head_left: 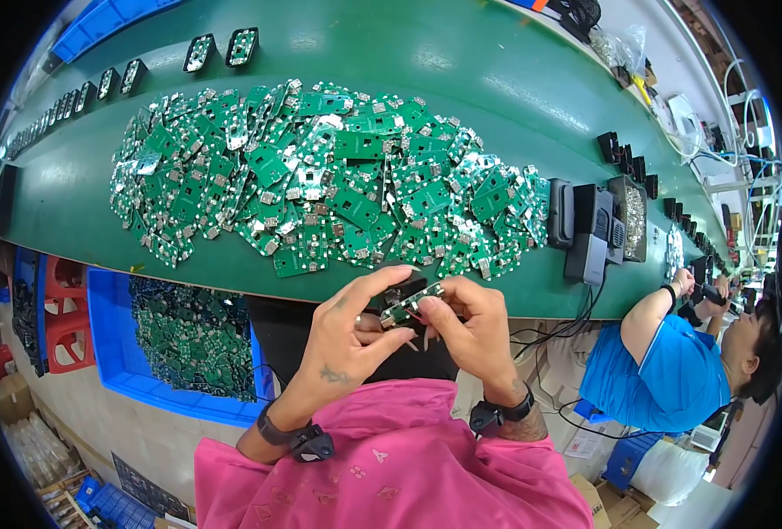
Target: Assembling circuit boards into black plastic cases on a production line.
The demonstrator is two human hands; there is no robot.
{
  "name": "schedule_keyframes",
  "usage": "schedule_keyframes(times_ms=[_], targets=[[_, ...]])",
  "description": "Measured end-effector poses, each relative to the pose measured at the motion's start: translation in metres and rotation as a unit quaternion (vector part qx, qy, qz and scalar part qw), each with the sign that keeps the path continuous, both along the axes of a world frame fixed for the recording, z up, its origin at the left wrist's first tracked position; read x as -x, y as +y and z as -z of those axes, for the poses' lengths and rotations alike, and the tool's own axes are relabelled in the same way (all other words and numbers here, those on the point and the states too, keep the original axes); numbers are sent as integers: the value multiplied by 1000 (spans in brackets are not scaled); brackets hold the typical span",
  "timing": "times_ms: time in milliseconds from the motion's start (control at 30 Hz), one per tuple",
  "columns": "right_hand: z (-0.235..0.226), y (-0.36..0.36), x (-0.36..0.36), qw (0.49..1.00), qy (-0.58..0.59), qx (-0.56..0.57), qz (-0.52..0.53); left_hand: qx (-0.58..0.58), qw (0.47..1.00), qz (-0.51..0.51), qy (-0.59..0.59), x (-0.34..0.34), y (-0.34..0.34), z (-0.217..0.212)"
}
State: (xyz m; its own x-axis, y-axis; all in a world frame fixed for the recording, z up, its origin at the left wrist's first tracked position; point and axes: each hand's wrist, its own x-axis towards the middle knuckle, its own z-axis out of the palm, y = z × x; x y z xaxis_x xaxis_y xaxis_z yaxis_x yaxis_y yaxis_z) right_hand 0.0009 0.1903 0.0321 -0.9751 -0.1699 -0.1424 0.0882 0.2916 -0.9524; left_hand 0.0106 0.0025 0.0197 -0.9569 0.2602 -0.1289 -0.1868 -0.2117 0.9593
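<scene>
Close to my body, at the near edge of the green table (pixel 338 40), my two hands meet around a small green circuit board (pixel 399 312) with silver connectors. My right hand (pixel 472 328) pinches the board between thumb and fingers. The fingers of my left hand (pixel 349 324) curl around a small black plastic case (pixel 403 290), and its thumb reaches the board's lower end. The board is tilted against the case; whether it sits inside cannot be made out. Just beyond my hands spreads a big heap of loose green circuit boards (pixel 356 145).
Black cases with boards in them (pixel 243 48) line the table's far left. Right of the heap stand dark grey devices (pixel 589 231) with cables and a tray of small metal parts (pixel 631 216). A blue bin of boards (pixel 113 353) stands below left. A co-worker (pixel 664 375) sits at right.
</scene>
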Motion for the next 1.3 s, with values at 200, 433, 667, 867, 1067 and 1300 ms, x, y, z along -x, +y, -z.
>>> schedule_keyframes(times_ms=[200,433,667,867,1067,1300], targets=[[-4,-12,-12,981,63,178,37,50,999,15,10,2,1,0],[-4,2,-9,988,4,144,57,32,998,-14,52,0,4,3],[-18,-5,-10,999,-9,34,-41,120,974,-96,169,6,11,10],[-17,-11,-11,991,81,-86,-68,170,953,-109,226,7,15,18],[-15,-13,-4,989,118,-85,-31,180,962,-117,171,1,16,9],[-9,-20,-1,978,170,-125,6,-10,1000,-1,27,8,-3,-1]])
